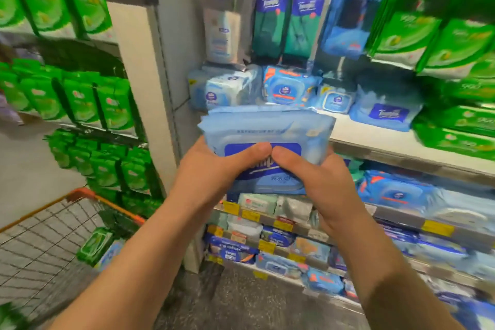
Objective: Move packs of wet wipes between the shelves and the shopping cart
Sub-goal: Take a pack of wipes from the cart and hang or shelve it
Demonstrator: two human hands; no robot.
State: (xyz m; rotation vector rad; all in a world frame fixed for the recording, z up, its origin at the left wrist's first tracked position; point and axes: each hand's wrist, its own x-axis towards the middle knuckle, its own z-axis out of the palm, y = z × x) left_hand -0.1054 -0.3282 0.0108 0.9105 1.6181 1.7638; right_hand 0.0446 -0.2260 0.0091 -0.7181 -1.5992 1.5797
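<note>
While we hold the blue pack (267, 128) up in front of the shelves, both hands are clamped on its lower half: our left hand (214, 169) grips the left part with the thumb laid across the front label, and our right hand (316, 177) grips the right part the same way. The two thumb tips nearly meet at the middle of the label. The fingers are behind the pack, so we cannot see them.

From the grip, most of the pack stands toward twelve o'clock. Its long axis runs from nine to three o'clock, roughly level and parallel to the white shelf (388, 139) edge behind it. It seems to be more than one pack stacked, judging by the layered edges at the top left, though blur leaves us unsure.

Two ways are open from here. The cart (80, 195) sits at about eight o'clock, low and to the left, with a green pack (93, 245) already lying inside; our left hand is the nearer one to it. The bare stretch of shelf lies at about two o'clock, just past the pack's right end, nearer our right hand. We cannot tell from this view alone which way the pack is bound.
</note>
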